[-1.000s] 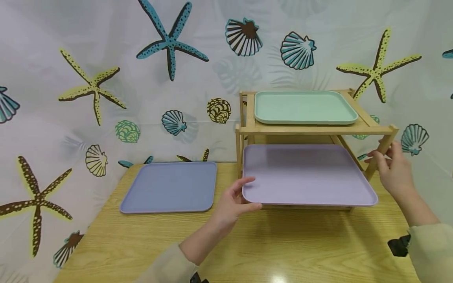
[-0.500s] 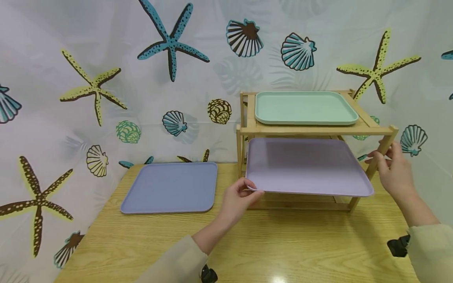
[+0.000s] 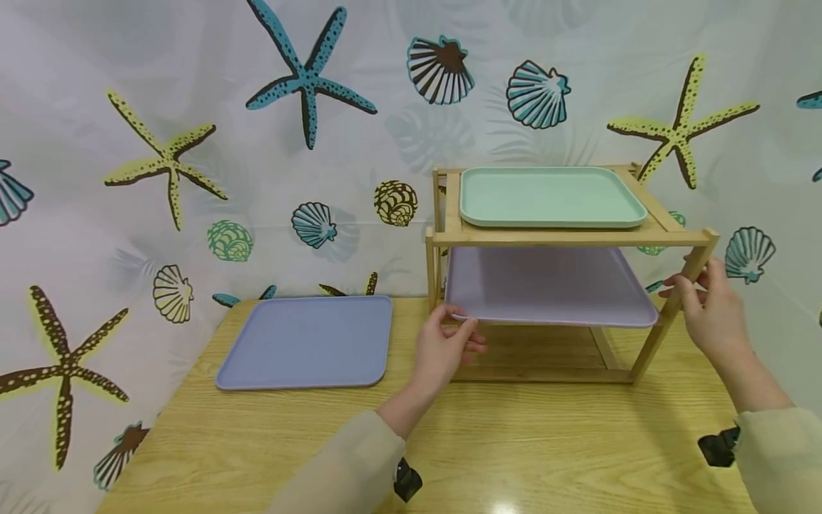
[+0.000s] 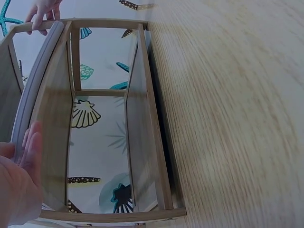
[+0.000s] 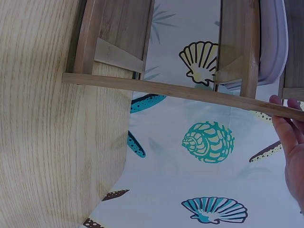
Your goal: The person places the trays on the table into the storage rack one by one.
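A purple tray (image 3: 546,285) lies mostly inside the middle level of a wooden rack (image 3: 571,238), its front edge nearest me. My left hand (image 3: 443,350) pinches the tray's front left corner between thumb and fingers. From the left wrist, the tray's edge (image 4: 34,90) runs along the middle shelf (image 4: 54,118); whether it fully rests there I cannot tell. On the other side, my right hand (image 3: 716,307) holds the rack's front right post (image 5: 190,93), with the fingers partly behind it. A mint green tray (image 3: 552,196) lies on the top shelf.
To the left on the wooden table (image 3: 270,435) lies a blue tray (image 3: 305,343). The rack's bottom shelf (image 3: 533,350) shows below the purple tray. Close behind hangs a white curtain (image 3: 257,157) printed with starfish and shells.
The purple tray has slid away from me, deeper into the rack. My left hand has closed on its corner and moved forward with it. The right hand stays on the post.
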`<control>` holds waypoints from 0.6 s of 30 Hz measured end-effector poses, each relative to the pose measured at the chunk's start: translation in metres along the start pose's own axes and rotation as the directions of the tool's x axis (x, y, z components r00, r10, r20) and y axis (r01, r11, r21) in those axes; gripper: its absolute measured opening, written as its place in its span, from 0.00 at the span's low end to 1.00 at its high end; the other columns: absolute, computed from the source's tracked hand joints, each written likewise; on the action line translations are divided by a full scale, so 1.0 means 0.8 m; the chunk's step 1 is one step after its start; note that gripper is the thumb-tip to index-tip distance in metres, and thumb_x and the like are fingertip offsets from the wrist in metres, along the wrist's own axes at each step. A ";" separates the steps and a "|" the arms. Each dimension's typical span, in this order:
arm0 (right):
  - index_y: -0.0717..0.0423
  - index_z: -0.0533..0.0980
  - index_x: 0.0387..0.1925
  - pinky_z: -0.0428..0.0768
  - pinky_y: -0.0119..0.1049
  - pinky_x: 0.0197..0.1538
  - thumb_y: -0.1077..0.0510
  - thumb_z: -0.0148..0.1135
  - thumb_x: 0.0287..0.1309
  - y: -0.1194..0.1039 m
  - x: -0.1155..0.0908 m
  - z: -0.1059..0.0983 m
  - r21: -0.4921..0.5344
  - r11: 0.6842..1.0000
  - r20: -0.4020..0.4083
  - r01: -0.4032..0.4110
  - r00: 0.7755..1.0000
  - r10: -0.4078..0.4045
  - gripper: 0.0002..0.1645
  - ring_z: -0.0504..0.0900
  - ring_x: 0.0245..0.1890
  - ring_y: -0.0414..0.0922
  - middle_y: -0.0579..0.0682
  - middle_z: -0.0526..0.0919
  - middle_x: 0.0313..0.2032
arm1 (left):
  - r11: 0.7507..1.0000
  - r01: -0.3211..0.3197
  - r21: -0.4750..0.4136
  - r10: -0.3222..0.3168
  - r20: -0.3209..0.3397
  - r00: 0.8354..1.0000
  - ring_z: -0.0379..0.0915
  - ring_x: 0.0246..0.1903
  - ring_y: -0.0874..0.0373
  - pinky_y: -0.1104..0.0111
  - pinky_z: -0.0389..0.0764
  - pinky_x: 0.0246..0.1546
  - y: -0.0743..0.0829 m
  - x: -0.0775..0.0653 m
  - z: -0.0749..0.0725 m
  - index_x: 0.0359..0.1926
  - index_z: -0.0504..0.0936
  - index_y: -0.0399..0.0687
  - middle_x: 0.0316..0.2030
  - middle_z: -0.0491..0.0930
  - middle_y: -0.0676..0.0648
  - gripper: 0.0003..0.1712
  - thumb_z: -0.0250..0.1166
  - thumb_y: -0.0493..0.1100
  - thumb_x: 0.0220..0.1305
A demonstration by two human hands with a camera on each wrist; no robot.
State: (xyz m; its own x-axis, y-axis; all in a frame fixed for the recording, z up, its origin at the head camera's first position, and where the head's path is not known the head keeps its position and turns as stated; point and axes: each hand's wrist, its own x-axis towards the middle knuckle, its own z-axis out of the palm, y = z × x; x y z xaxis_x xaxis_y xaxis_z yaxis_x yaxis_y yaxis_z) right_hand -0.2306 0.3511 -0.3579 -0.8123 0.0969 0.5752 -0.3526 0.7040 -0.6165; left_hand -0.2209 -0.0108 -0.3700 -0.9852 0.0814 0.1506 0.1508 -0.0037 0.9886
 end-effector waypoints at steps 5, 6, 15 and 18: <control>0.66 0.57 0.62 0.70 0.13 0.32 0.62 0.44 0.74 0.000 0.000 0.002 0.010 1.000 -0.013 0.012 1.000 -0.012 0.20 0.71 0.29 0.15 0.60 0.80 0.38 | 1.000 -0.020 0.003 0.020 -0.050 0.999 0.81 0.27 0.33 0.68 0.80 0.17 -0.027 0.019 0.007 0.46 0.72 0.36 0.25 0.82 0.33 0.10 0.61 0.36 0.68; 0.66 0.58 0.62 0.70 0.14 0.32 0.61 0.44 0.74 -0.001 0.000 0.002 0.010 1.000 -0.015 0.011 1.000 -0.011 0.20 0.71 0.29 0.15 0.54 0.80 0.37 | 1.000 -0.023 -0.004 0.023 -0.058 0.998 0.81 0.27 0.33 0.67 0.80 0.17 -0.033 0.023 0.008 0.46 0.72 0.37 0.23 0.82 0.34 0.10 0.61 0.36 0.68; 0.65 0.57 0.62 0.68 0.13 0.35 0.60 0.44 0.74 -0.004 -0.001 0.000 -0.010 1.000 -0.008 -0.013 1.000 0.013 0.21 0.71 0.29 0.14 0.51 0.79 0.39 | 0.999 -0.022 -0.031 0.020 -0.079 0.997 0.81 0.24 0.35 0.64 0.81 0.18 -0.046 0.034 0.011 0.45 0.72 0.38 0.19 0.82 0.39 0.10 0.62 0.36 0.67; 0.65 0.57 0.62 0.68 0.13 0.35 0.60 0.44 0.74 -0.003 -0.001 0.001 -0.005 1.000 -0.014 -0.007 1.000 0.007 0.21 0.71 0.29 0.15 0.48 0.78 0.38 | 0.999 -0.022 -0.025 0.020 -0.072 0.997 0.82 0.24 0.37 0.65 0.81 0.18 -0.046 0.035 0.011 0.45 0.72 0.38 0.19 0.82 0.39 0.10 0.62 0.37 0.68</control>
State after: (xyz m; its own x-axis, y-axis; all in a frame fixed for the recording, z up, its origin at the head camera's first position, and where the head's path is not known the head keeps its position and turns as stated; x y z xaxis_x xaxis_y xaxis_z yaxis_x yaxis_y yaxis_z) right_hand -0.2297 0.3491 -0.3573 -0.8082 0.1114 0.5783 -0.3444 0.7071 -0.6176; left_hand -0.2533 0.0003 -0.4022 -0.9852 0.0090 0.1711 0.1707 -0.0300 0.9849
